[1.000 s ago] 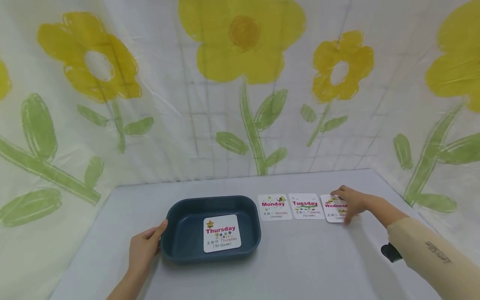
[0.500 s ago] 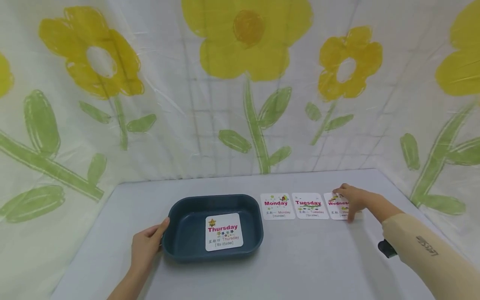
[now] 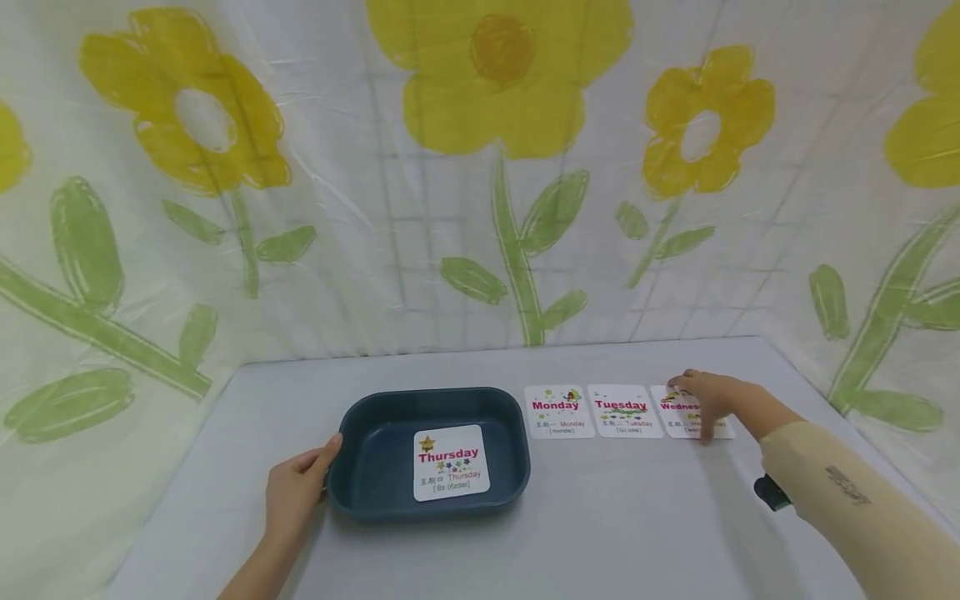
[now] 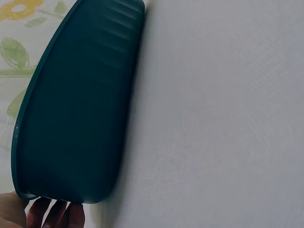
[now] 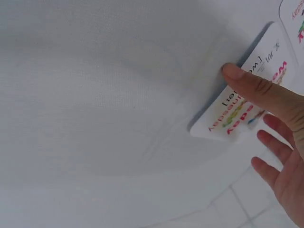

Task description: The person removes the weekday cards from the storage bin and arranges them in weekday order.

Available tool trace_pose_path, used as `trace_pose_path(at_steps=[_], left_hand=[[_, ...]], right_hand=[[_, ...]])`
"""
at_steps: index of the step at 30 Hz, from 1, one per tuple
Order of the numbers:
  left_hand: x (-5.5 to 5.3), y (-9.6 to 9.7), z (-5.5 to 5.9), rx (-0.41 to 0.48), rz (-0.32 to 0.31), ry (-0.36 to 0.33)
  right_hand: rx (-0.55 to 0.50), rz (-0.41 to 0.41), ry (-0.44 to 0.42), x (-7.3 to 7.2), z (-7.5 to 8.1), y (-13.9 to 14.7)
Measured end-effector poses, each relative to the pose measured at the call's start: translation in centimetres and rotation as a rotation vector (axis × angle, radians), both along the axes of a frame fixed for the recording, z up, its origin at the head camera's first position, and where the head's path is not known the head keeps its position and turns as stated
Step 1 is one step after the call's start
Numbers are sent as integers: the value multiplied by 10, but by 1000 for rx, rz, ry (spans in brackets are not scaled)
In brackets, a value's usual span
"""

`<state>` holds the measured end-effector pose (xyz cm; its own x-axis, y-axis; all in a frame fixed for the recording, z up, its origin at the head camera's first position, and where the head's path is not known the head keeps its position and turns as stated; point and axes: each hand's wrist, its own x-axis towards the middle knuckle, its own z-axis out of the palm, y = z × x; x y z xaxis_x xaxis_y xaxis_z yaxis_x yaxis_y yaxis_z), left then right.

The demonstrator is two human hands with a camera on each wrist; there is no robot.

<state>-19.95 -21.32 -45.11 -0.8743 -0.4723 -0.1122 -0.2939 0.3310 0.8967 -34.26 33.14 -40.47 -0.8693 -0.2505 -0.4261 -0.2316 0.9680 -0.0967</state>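
At the end of each short side the dark teal tray (image 3: 367, 467) is rounded, and my left hand (image 3: 294, 496) grips its left rim. In the left wrist view the thumb lies at the rim with fingers against the tray's end wall. A white Thursday card (image 3: 450, 483) lies face up inside the tray. On the table to the right, my right hand (image 3: 712, 398) holds the Wednesday card (image 3: 678, 423) across its edges, thumb at the near edge, and hides part of its print. The Tuesday card (image 3: 626, 421) and Monday card (image 3: 559, 421) lie to its left in a row.
A white-covered table (image 3: 600, 517) carries everything. Behind it hangs a pale curtain (image 3: 337, 275) with painted yellow flowers. A small dark object (image 3: 771, 492) shows beside the right sleeve (image 3: 847, 500).
The Wednesday card has turned slightly and shifted up, coming level with the Tuesday card, my right hand on it. The whole head view has drifted slightly. My left hand stays on the tray.
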Motion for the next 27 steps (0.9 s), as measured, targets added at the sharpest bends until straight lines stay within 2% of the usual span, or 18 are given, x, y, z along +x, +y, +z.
trace_pose_path(at_steps=[5, 13, 21, 27], left_hand=[[0, 0, 0, 4, 10, 6], [-1, 0, -1, -9, -1, -7], [-2, 0, -1, -24, 3, -5], [0, 0, -1, -5, -9, -6]], right_hand=[[19, 4, -1, 2, 4, -2], [-13, -52, -25, 1, 6, 2], [1, -74, -141, 1, 24, -3], [-58, -137, -237, 5, 33, -12]])
